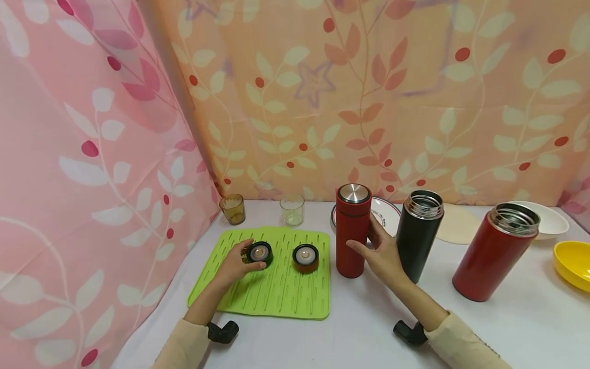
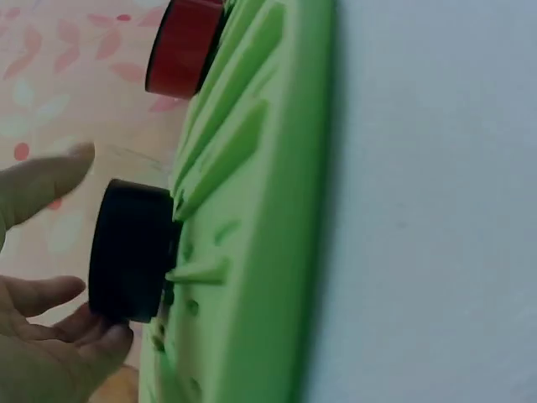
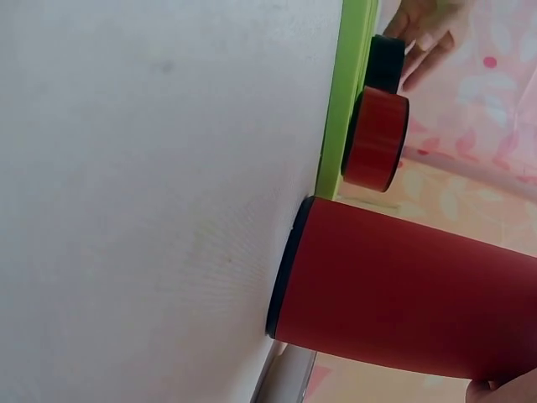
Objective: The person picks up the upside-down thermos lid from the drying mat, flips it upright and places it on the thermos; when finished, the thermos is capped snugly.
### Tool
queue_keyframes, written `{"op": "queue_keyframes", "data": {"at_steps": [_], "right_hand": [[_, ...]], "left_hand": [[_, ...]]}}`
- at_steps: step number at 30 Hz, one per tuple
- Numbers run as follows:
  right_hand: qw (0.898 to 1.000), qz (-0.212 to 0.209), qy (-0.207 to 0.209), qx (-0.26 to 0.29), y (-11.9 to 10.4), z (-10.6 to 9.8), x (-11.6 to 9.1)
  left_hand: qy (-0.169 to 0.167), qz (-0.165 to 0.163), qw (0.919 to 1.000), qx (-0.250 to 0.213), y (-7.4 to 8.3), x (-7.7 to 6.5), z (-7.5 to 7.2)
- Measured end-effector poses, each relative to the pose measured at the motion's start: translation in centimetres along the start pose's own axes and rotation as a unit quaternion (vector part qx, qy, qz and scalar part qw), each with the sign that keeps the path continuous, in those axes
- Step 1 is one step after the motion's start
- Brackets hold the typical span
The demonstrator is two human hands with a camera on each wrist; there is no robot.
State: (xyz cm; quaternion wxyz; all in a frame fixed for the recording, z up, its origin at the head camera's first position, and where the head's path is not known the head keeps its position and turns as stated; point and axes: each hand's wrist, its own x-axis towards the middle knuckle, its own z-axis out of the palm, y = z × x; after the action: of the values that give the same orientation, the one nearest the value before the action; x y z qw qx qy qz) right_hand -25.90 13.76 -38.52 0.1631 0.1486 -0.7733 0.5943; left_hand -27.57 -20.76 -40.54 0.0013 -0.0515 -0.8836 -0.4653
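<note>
My left hand [image 1: 237, 264] reaches around a black flask lid [image 1: 259, 252] on the green mat [image 1: 295, 300]; its fingertips are right at the lid's side, while the thumb stands apart in the left wrist view. Beside it lies a red flask lid [image 1: 306, 258] with a black rim and pale round centre facing up. My right hand [image 1: 382, 251] holds an upright red thermos flask [image 1: 351, 230] with a steel-topped cap, thumb across its front and fingers partly hidden behind. Just right of that hand stands a lidless black flask [image 1: 419, 236].
Farther right stands a wide lidless red flask [image 1: 495, 251], near a yellow bowl [image 1: 573, 266] and a white bowl [image 1: 548, 220]. An amber glass [image 1: 233, 209] and a clear glass [image 1: 292, 210] stand behind the mat. A white plate [image 1: 389, 210] and a beige disc [image 1: 456, 223] lie behind the flasks.
</note>
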Motion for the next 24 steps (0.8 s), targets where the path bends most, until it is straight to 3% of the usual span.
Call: {"op": "queue_keyframes", "data": {"at_steps": [6, 17, 21, 24], "right_hand": [[1.0, 0.005, -0.003, -0.015, -0.1, -0.1, -0.2], [0.999, -0.028, 0.011, -0.027, -0.1, -0.7, -1.0], [0.998, -0.045, 0.02, -0.025, -0.5, -0.9, -1.4], [0.998, -0.059, 0.035, -0.016, -1.2, -1.0, -1.7]], "left_hand": [[0.017, -0.007, 0.9996, -0.022, -0.8, 0.3, 0.1], [0.048, -0.022, 0.9977, -0.043, -1.4, 0.5, 0.4], [0.064, -0.002, 0.9959, -0.064, -1.0, 0.3, 0.5], [0.071, 0.042, 0.9928, -0.087, 0.2, -0.3, 0.8]]}}
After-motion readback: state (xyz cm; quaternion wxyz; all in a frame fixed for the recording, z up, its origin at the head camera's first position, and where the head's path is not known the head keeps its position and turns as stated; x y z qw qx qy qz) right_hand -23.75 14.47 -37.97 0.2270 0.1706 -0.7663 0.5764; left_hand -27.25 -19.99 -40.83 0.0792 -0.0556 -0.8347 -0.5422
